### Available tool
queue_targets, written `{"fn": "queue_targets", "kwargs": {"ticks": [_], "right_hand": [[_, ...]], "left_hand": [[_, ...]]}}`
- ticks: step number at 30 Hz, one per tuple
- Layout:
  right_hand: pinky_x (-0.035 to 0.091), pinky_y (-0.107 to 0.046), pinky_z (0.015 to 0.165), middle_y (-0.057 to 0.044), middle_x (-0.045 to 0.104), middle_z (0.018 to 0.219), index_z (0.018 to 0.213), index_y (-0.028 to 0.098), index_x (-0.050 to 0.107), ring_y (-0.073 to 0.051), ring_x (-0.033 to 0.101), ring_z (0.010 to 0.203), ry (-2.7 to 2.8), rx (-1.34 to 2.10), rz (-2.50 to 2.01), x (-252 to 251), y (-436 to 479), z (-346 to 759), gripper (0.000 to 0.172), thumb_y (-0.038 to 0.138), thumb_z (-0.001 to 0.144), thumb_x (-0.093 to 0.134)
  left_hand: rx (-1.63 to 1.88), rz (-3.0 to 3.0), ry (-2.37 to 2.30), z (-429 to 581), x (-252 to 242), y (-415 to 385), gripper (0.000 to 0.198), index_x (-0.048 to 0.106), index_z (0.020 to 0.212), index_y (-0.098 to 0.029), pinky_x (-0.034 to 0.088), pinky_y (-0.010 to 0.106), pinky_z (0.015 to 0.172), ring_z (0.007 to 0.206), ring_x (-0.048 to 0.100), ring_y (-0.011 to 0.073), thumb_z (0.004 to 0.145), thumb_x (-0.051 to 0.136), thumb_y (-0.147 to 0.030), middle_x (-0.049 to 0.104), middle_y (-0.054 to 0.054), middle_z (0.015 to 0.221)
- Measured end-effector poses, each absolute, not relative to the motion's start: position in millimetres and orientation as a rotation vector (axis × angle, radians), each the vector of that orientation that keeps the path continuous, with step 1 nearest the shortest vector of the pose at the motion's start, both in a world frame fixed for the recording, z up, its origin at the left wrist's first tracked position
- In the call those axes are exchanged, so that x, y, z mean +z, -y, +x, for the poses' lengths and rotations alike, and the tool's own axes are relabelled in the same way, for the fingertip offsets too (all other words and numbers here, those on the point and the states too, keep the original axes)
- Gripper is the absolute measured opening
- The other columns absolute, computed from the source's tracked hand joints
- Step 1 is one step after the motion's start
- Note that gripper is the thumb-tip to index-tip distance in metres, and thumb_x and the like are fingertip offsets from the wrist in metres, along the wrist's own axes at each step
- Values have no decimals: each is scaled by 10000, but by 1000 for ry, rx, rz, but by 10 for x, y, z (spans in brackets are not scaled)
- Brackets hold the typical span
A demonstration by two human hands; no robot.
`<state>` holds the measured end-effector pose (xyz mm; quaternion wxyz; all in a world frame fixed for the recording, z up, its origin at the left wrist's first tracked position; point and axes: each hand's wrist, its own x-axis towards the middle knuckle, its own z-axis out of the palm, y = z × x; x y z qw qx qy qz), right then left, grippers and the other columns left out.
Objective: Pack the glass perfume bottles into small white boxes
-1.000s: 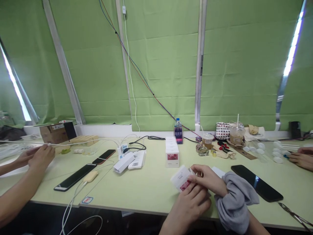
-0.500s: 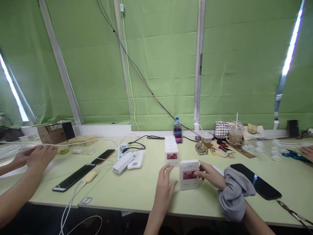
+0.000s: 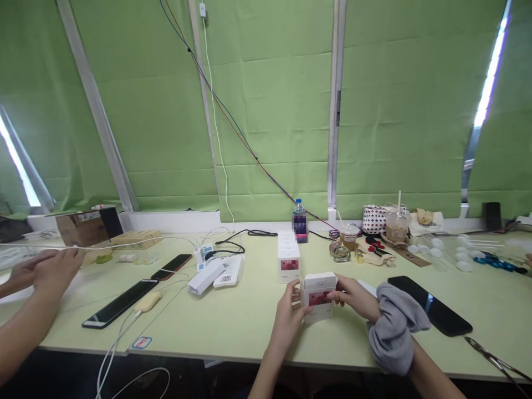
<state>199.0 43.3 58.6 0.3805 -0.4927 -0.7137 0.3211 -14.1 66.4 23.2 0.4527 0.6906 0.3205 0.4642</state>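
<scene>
A small white carton (image 3: 318,310) with a red-pink picture on its front stands upright near the table's front edge. My left hand (image 3: 288,313) grips its left side, thumb on the front face and fingers behind the edge. On the opposite side my right hand (image 3: 353,296) holds it too, its fingertips on the front and right edge. A grey scrunchie (image 3: 397,327) is around my right wrist. Just behind, a row of matching white cartons (image 3: 288,270) stands one behind another. The carton's back is hidden.
Black phones lie right (image 3: 432,306) and left (image 3: 120,302), with metal scissors (image 3: 494,357) at the front right edge. A bottle (image 3: 300,221) and iced drink (image 3: 398,224) stand behind. A power strip (image 3: 203,255) trails cables. Another person's hands (image 3: 54,271) are at left.
My left hand has moved right and closed on the carton's left side; before, it was apart from it. My right hand keeps its hold. The view has shifted slightly.
</scene>
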Motion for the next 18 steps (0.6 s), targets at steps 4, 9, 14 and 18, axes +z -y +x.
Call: {"fn": "queue_targets", "kwargs": {"ticks": [4, 9, 14, 18], "right_hand": [[424, -239, 523, 13, 586, 679, 895, 185, 559, -132, 518, 589, 1820, 811, -1253, 585, -432, 1989, 161, 294, 777, 569], [415, -234, 516, 16, 590, 671, 893, 181, 561, -121, 506, 567, 1825, 819, -1233, 560, -447, 1998, 147, 273, 779, 557], [411, -235, 501, -5, 609, 719, 907, 173, 580, -124, 528, 571, 1803, 796, -1254, 520, -480, 1975, 191, 321, 807, 512], [477, -293, 588, -74, 671, 974, 1133, 188, 565, -171, 598, 679, 1747, 807, -1236, 559, -442, 1860, 368, 396, 839, 490]], "left_hand": [[1177, 1715, -777, -143, 243, -653, 481, 502, 1156, -234, 556, 330, 795, 977, 628, 194, 709, 555, -64, 638, 39, 1043], [1193, 1741, -784, -135, 281, -626, 444, 528, 1127, -214, 549, 322, 798, 981, 619, 191, 709, 547, -66, 653, 41, 1056], [1211, 1785, -852, -131, 279, -597, 381, 548, 1089, -211, 544, 311, 757, 939, 629, 198, 721, 593, -125, 669, 35, 1012], [1261, 1958, -1019, -141, 268, -533, 336, 547, 1074, -221, 513, 336, 752, 851, 620, 202, 749, 629, -220, 653, 29, 989]]}}
